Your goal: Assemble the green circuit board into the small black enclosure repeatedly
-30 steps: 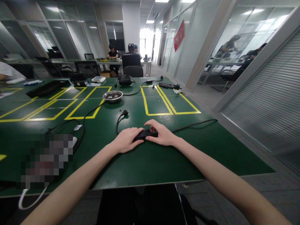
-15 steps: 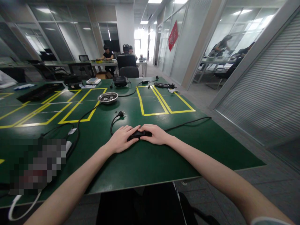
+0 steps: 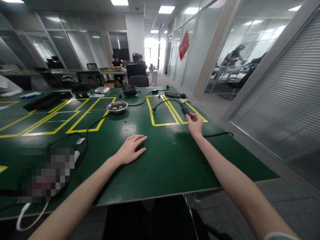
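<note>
My right hand (image 3: 195, 125) is closed around one end of a black power adapter (image 3: 186, 112), held over the right yellow-taped rectangle. From the adapter's far end a short black cord arcs left to a plug (image 3: 154, 109) above the left part of the taped area. Another black cable (image 3: 217, 135) runs from near my right wrist toward the table's right edge. My left hand (image 3: 132, 149) is open, palm down at the green table (image 3: 160, 173), fingers apart, holding nothing.
A metal bowl (image 3: 117, 107) with small metal parts stands beyond my left hand. Behind are a black case (image 3: 130, 90), a black folded item (image 3: 175, 95) and a long black tray (image 3: 47, 101). A blurred object (image 3: 47, 175) lies front left. People sit farther back.
My right hand has moved right and away from me, carrying the black adapter and its plug cord. My left hand has let go of the adapter and stays in nearly the same place.
</note>
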`<state>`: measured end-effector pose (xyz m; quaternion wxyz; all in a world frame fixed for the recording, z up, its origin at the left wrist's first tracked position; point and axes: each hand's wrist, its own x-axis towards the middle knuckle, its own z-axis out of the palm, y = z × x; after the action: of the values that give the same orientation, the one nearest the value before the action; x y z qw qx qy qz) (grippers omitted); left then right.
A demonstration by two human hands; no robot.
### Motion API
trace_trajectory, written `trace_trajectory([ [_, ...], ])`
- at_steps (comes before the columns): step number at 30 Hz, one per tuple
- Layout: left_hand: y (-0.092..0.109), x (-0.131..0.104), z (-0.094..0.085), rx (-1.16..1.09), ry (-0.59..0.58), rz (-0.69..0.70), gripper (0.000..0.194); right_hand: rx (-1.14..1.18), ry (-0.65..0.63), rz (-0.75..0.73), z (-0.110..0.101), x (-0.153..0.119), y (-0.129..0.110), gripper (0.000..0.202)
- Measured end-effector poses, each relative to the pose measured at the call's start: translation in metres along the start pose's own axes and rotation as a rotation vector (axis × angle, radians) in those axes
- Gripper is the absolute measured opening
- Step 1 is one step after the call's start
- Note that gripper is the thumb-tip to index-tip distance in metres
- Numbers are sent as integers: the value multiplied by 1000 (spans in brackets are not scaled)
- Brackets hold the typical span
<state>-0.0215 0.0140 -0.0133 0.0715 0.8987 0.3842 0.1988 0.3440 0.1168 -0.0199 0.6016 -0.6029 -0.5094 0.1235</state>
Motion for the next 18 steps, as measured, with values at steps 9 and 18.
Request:
trace_trajectory([
  [9,1,0,-1,-41,1,-2,42,-418,4,16,-22,7,19,27],
  [18,1,0,0,-50,-17,-9,41,-510,160,34,-35,13,16,36],
])
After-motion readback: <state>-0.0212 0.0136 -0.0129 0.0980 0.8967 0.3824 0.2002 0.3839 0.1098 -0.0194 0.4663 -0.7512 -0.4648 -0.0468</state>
